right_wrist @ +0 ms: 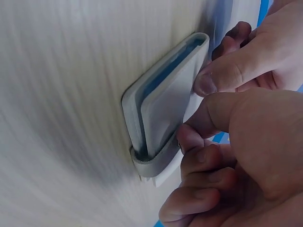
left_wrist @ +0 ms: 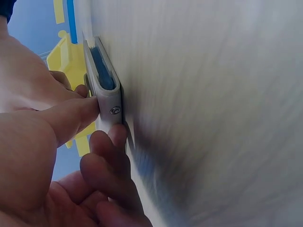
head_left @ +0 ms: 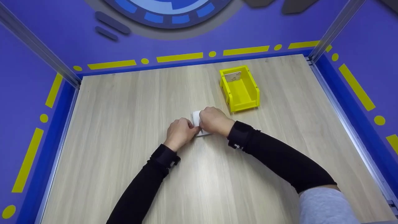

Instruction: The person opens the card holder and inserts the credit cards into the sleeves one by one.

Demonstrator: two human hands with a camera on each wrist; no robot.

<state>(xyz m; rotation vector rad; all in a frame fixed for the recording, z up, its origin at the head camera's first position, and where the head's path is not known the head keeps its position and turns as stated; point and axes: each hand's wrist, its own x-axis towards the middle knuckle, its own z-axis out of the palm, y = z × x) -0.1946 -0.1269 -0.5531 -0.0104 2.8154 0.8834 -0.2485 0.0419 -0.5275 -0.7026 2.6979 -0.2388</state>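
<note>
A small white wallet [head_left: 196,118] lies folded on the wooden table between both hands. Its blue inside [right_wrist: 163,78] shows along the open edge, and a metal snap [left_wrist: 115,110] sits on its folded end. A narrow strap [right_wrist: 158,163] wraps around one end. My left hand [head_left: 180,132] pinches the wallet's edge between thumb [left_wrist: 87,111] and fingers. With curled fingers, my right hand [head_left: 215,121] pinches the strap between thumb and index finger; part of that grip is hidden behind the hand in the head view.
Beyond the right hand stands a yellow open-front bin [head_left: 245,106] with a pale label inside its back wall. The wooden table [head_left: 124,124] is bounded by metal rails and blue-purple panels [head_left: 71,31] at the back and sides.
</note>
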